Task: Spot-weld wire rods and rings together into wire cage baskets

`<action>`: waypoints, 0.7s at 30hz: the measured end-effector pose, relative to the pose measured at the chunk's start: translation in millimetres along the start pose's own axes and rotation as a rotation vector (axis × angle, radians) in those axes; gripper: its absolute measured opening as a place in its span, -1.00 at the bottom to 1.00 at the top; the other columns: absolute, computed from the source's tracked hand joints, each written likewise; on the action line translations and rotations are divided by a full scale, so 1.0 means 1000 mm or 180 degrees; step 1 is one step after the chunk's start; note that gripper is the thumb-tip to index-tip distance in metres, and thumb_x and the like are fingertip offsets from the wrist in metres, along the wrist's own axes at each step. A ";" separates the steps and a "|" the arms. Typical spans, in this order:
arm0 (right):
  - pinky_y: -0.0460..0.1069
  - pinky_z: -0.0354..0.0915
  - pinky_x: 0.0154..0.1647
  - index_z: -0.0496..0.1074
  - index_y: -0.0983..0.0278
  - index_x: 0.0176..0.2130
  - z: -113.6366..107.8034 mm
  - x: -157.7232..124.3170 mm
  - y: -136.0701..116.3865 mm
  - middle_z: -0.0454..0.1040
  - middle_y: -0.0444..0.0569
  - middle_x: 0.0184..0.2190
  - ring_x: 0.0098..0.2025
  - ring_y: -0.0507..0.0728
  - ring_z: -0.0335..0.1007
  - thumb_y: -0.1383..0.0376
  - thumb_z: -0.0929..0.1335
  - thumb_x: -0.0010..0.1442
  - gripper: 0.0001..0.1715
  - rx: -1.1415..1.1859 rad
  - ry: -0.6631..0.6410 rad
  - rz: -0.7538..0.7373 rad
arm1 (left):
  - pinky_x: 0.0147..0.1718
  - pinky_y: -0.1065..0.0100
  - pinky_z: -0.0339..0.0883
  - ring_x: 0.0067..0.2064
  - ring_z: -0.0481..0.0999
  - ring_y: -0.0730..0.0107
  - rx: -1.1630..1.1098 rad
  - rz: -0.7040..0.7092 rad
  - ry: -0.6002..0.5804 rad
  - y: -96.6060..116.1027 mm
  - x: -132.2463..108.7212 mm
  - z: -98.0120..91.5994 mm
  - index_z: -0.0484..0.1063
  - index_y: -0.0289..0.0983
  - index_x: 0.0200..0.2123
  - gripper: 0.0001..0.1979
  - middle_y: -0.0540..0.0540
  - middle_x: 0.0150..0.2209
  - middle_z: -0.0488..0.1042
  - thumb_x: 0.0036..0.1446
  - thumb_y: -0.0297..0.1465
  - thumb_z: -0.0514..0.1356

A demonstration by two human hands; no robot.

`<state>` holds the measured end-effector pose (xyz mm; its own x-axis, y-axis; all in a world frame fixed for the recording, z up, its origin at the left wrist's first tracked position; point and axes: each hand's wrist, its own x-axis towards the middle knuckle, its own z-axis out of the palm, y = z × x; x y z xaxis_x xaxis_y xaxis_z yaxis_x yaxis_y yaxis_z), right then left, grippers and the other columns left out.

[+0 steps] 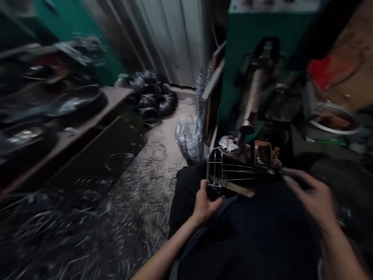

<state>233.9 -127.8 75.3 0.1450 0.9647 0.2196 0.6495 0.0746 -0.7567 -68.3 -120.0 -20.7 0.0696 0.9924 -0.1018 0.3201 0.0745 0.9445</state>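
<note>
A small wire frame (pixel 227 171) of thin metal rods lies in front of a green machine (pixel 257 56), under its brass-coloured arm (pixel 251 105). My left hand (pixel 205 202) pinches the frame's near left edge, fingers closed on the wires. My right hand (pixel 313 197) is at the frame's right end, fingers reaching along the wires toward the machine; motion smears it, so its grip is unclear. My dark lap fills the lower middle of the view.
Loose wire rings (pixel 94 225) litter the floor at left. A stack of finished wire pieces (pixel 189 138) stands beside the machine. Black wire coils (pixel 154 96) lie by the corrugated wall. A cluttered wooden bench (pixel 66 132) runs along the left.
</note>
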 end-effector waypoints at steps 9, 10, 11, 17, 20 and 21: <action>0.26 0.18 0.20 0.53 0.18 -0.07 0.051 0.035 -0.019 0.61 -0.01 -0.12 0.15 0.26 0.38 0.31 0.27 0.39 -0.76 -0.0710 -0.0757 -0.1369 | -0.23 0.27 0.42 -0.29 0.55 0.27 0.0450 -0.0058 0.0013 0.008 0.009 0.005 0.19 -0.18 -0.09 -0.49 -0.01 -0.31 0.52 -0.05 -0.23 0.34; 0.27 0.16 0.21 0.52 0.19 -0.06 0.055 0.034 -0.016 0.60 -0.01 -0.12 0.15 0.25 0.37 0.33 0.27 0.40 -0.76 -0.0757 -0.0818 -0.1393 | -0.23 0.27 0.42 -0.28 0.56 0.27 0.0441 -0.0099 -0.0013 0.010 0.011 0.005 0.19 -0.18 -0.09 -0.49 -0.02 -0.30 0.53 -0.05 -0.22 0.34; 0.27 0.13 0.22 0.51 0.20 -0.06 0.059 0.033 -0.013 0.60 0.00 -0.12 0.17 0.25 0.36 0.34 0.27 0.40 -0.76 -0.0815 -0.0866 -0.1399 | -0.22 0.27 0.42 -0.28 0.56 0.26 0.0438 -0.0138 -0.0045 0.013 0.013 0.005 0.19 -0.18 -0.08 -0.49 -0.03 -0.29 0.53 -0.05 -0.22 0.34; 0.34 -0.06 0.29 0.44 0.19 0.07 0.075 0.036 0.008 0.58 0.02 -0.05 0.22 0.25 0.30 0.44 0.28 0.36 -0.66 -0.1293 -0.0881 -0.1437 | -0.22 0.28 0.42 -0.24 0.57 0.23 0.0422 -0.0294 -0.0169 0.030 0.023 0.000 0.19 -0.18 -0.06 -0.47 -0.05 -0.25 0.56 -0.05 -0.22 0.35; 0.34 -0.17 0.31 0.42 0.19 0.10 0.076 0.042 0.006 0.59 0.01 -0.06 0.22 0.24 0.29 0.50 0.28 0.33 -0.59 -0.1481 -0.0748 -0.1609 | -0.22 0.30 0.42 -0.23 0.58 0.24 0.0381 -0.0286 -0.0201 0.039 0.030 -0.007 0.20 -0.18 -0.08 -0.48 -0.04 -0.24 0.56 -0.06 -0.22 0.35; 0.33 -0.16 0.30 0.43 0.20 0.09 0.075 0.045 0.004 0.59 0.01 -0.07 0.21 0.23 0.31 0.50 0.28 0.33 -0.60 -0.1494 -0.0684 -0.1667 | -0.22 0.30 0.42 -0.22 0.58 0.24 0.0375 -0.0275 -0.0211 0.042 0.033 -0.009 0.20 -0.18 -0.09 -0.48 -0.04 -0.24 0.57 -0.07 -0.22 0.36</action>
<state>187.0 -65.2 35.8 -0.3901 0.8641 0.3179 0.8518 0.4698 -0.2319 -60.9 -83.7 18.0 0.0978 0.9738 -0.2052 0.4359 0.1435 0.8885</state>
